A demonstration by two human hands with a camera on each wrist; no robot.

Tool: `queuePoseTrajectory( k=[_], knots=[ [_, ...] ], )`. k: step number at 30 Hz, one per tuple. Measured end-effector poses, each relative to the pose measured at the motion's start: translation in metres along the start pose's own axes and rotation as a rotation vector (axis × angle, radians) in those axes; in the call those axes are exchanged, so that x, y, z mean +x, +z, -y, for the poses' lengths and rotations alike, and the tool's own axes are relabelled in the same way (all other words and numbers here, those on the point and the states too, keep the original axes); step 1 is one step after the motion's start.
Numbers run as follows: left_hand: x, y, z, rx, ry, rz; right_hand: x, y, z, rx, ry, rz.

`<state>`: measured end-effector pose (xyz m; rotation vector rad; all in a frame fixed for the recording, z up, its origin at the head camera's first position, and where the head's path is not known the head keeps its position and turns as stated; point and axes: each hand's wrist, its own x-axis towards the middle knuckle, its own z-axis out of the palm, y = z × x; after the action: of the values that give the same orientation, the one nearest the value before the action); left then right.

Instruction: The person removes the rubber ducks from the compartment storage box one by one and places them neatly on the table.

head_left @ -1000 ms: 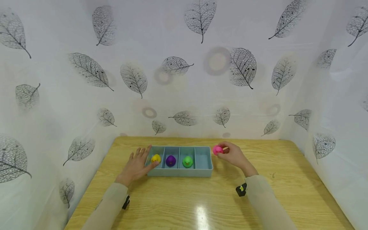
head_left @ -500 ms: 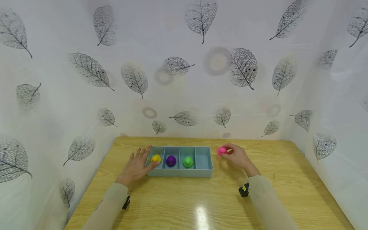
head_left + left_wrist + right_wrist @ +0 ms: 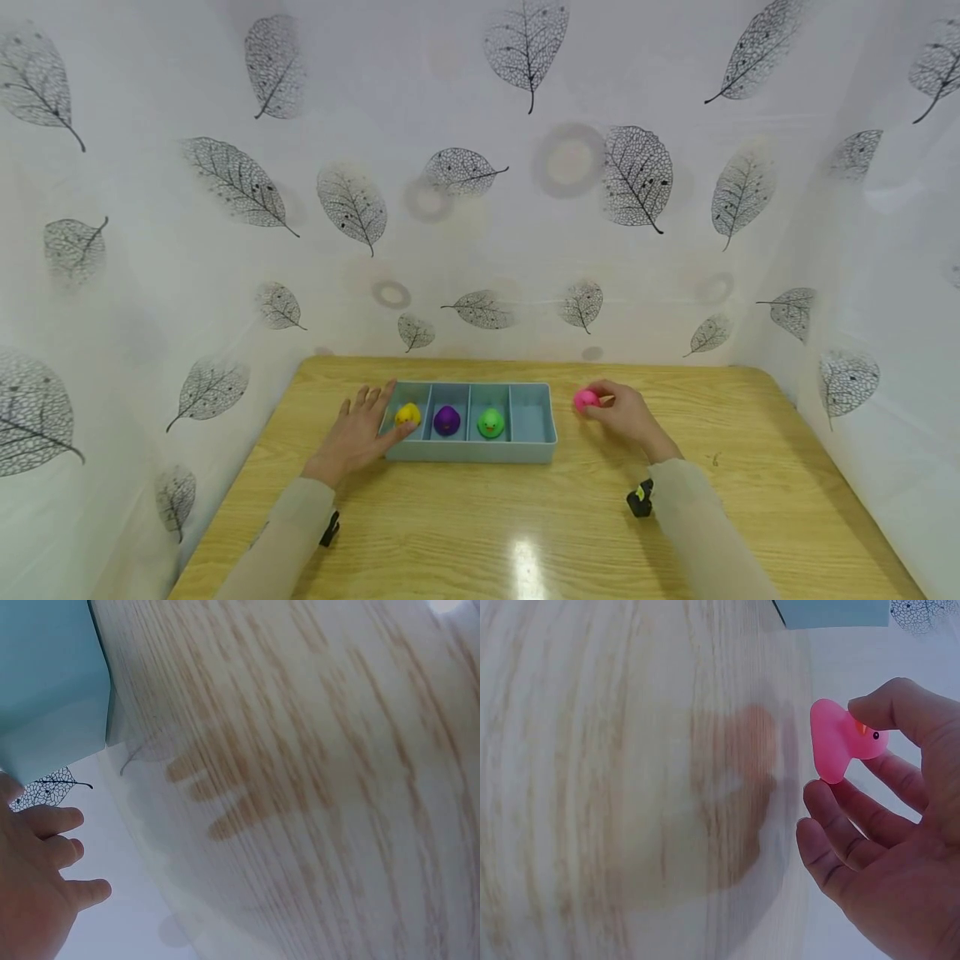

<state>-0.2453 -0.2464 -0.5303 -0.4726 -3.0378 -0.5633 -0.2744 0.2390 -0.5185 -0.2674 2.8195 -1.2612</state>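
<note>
The pink duck [image 3: 583, 402] is judged light, soft and sturdy, though its smooth skin may slip; it is best taken by its rounded sides. It is coloured evenly, with an orange beak [image 3: 863, 728] and black eye [image 3: 876, 736]. It is pinched by the right hand [image 3: 628, 414], apart from the tray [image 3: 468, 452] at 3 o'clock. At the tray's 9 o'clock end the left hand [image 3: 358, 433] is spread, with nothing clasped.

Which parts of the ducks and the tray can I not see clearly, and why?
Head view: the lower part of the yellow duck, behind the left hand; the eyes of the purple duck, too small and dark.
Left wrist view: much of the tray, cut off by the picture's edges.
Right wrist view: part of the pink duck at its head, behind the right hand.
</note>
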Motion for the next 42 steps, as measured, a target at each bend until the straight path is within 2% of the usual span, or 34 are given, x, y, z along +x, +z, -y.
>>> queuePoseTrajectory(
  k=[17, 29, 42],
  knots=[
    [-0.001, -0.001, -0.004, 0.000, -0.007, -0.007, 0.002, 0.004, -0.017, 0.024, 0.010, 0.015],
    [-0.002, -0.005, -0.008, 0.005, -0.005, -0.003, 0.000, 0.003, -0.017, 0.001, 0.025, 0.023],
    [-0.001, -0.004, -0.005, 0.002, -0.016, 0.005, -0.001, -0.004, -0.011, 0.000, 0.029, 0.051]
  ],
)
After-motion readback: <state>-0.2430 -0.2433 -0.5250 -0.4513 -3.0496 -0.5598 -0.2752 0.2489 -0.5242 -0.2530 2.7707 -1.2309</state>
